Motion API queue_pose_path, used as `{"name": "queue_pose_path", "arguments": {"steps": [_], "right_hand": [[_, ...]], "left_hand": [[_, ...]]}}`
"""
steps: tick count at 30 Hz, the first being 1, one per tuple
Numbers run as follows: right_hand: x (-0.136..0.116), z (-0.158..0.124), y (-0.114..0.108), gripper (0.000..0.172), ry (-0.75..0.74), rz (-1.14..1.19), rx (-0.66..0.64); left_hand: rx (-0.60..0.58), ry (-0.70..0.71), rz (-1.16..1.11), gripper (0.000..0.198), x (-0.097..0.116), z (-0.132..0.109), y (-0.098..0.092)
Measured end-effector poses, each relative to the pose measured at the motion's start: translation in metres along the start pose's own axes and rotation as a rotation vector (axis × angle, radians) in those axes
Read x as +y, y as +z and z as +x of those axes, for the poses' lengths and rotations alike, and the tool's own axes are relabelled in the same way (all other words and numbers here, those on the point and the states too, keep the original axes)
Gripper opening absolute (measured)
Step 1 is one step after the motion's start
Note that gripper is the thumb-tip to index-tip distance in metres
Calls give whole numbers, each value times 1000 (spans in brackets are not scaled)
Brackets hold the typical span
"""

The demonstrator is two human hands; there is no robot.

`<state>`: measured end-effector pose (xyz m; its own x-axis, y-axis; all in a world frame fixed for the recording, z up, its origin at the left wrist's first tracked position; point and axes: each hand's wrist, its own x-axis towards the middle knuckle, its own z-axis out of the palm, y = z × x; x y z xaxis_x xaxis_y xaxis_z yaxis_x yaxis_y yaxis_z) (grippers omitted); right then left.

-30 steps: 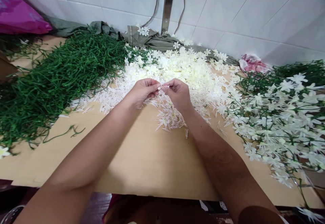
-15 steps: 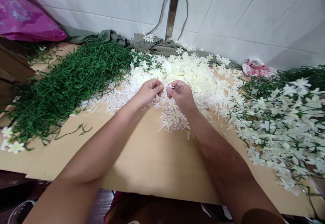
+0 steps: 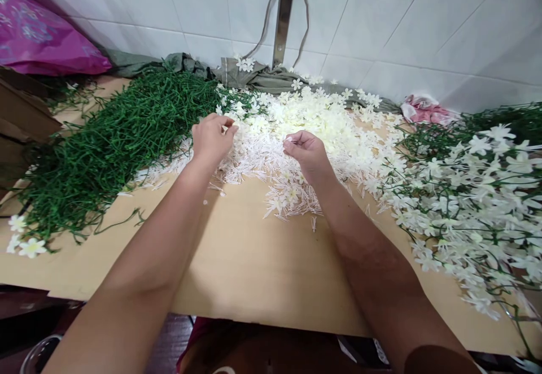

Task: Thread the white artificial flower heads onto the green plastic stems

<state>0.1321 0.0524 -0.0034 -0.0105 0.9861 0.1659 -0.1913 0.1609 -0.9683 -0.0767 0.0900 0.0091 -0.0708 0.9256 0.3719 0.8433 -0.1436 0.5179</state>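
L hand (image 3: 213, 138) has swung left, fingers curled (load? can't tell); R hand (image 3: 309, 155), over white flowers (image 3: 319, 118), pinches tiny white piece (image 3: 289, 139), prob. v. light, soft, bendy: nip one end.

Magenta bag (image 3: 46, 38), metal strip (image 3: 283, 21), pale tiled wall (image 3: 393, 18)

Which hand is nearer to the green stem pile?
Left. The left hand is beside the green stem pile; the right hand is farther away, near the white flowers.
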Motion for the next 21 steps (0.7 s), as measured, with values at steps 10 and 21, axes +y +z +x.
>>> {"name": "queue_pose_path", "arguments": {"steps": [10,21], "right_hand": [[1,5,-3,38,93,72,16],[-1,13,-15,48,64,19,51]], "left_hand": [[-37,7,114,31,7,19,-9],[-280,58,516,33,41,65,36]]}}
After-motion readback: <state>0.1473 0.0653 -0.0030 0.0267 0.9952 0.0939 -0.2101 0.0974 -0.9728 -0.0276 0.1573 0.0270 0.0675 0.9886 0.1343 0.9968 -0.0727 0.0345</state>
